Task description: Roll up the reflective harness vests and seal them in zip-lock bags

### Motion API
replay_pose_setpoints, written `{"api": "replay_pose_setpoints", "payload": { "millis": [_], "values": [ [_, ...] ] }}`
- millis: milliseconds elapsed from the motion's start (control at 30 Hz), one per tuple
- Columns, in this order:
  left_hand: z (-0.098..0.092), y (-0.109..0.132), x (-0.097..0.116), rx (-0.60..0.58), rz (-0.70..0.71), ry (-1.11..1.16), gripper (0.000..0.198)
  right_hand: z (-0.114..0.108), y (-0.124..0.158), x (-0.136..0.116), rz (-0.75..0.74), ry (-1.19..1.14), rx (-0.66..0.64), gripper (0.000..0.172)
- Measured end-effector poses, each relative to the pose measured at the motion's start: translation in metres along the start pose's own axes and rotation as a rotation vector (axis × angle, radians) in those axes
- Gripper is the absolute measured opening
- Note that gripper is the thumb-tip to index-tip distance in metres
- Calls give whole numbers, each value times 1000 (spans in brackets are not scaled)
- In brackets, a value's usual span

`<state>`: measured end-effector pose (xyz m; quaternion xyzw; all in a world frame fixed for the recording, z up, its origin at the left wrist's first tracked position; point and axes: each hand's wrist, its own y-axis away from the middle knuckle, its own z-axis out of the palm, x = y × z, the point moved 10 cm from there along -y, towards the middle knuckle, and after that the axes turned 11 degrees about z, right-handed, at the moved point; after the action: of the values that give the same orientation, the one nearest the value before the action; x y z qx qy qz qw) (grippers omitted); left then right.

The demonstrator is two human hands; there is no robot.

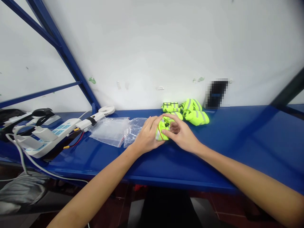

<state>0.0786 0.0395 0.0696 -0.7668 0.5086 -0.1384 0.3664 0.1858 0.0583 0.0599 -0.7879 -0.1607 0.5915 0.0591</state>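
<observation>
A rolled hi-vis vest [159, 134], fluorescent yellow with grey reflective strips, is held between both hands above the blue table. A thin red-orange band [161, 132] runs across it. My left hand [148, 133] wraps its left side, fingers closed over the back. My right hand [184, 134] curls round the other side, with thumb and forefinger on the fabric; its other fingers are partly hidden. Just behind the hands lie more yellow bundles: a compact roll [171, 107], a bundle [178, 115] partly covered by my right hand, and looser ones [196, 117] to the right.
Clear plastic bags [109, 131] lie left of my hands. Beyond them are a white handheld fan [106, 110], a red cable [78, 141] and a power strip [61, 131] with plugs and cords. A blue frame post [64, 57] rises at left. A pixelated dark object [216, 95] leans on the wall.
</observation>
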Motion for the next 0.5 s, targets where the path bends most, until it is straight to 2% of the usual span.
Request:
{"api": "replay_pose_setpoints", "payload": {
  "millis": [267,500],
  "values": [
    [6,1,1,-25,14,38,78,4,-3,13,90,-37,-12,54],
    [7,0,3,-63,-6,33,90,5,-4,15,117,-51,-14,47]
  ]
}}
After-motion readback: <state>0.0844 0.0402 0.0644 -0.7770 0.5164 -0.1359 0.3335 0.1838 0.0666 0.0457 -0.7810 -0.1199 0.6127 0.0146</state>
